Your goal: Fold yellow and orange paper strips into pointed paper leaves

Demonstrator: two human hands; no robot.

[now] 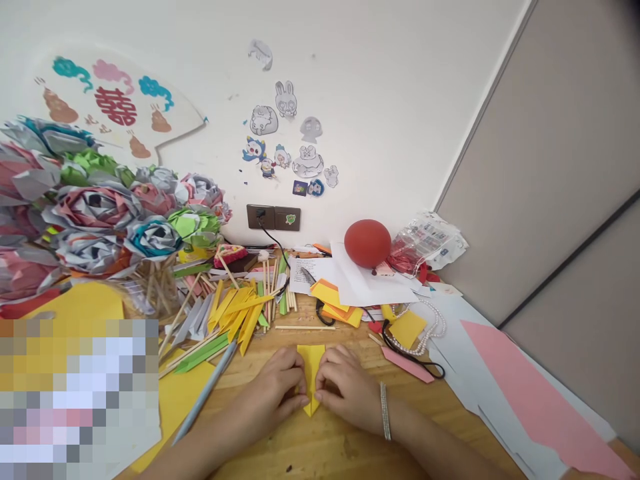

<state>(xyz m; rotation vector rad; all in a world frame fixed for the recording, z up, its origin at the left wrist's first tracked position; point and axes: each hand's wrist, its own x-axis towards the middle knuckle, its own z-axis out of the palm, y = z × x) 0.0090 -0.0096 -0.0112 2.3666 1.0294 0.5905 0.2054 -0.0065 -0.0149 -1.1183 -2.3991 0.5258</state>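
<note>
A small piece of folded yellow paper [312, 363] lies on the wooden table in front of me, its lower end coming to a point. My left hand [285, 383] grips its left edge, thumb and fingers pinched near the pointed end. On the opposite edge, my right hand [343, 381] pinches the paper in the same way, with a sparkling bracelet [385, 411] round the wrist. The two hands nearly meet over the lower part of the paper and cover its sides. Beyond them a thin wooden stick [305, 327] lies crosswise.
Folded yellow strips [243, 310] and sticks crowd the left, below several paper flowers [97, 207]. A grey-blue rod [205, 393] lies by my left forearm. Behind are a red balloon [367, 243] and white sheets. On the right lie a pearl string [437, 323] and pink paper [535, 393].
</note>
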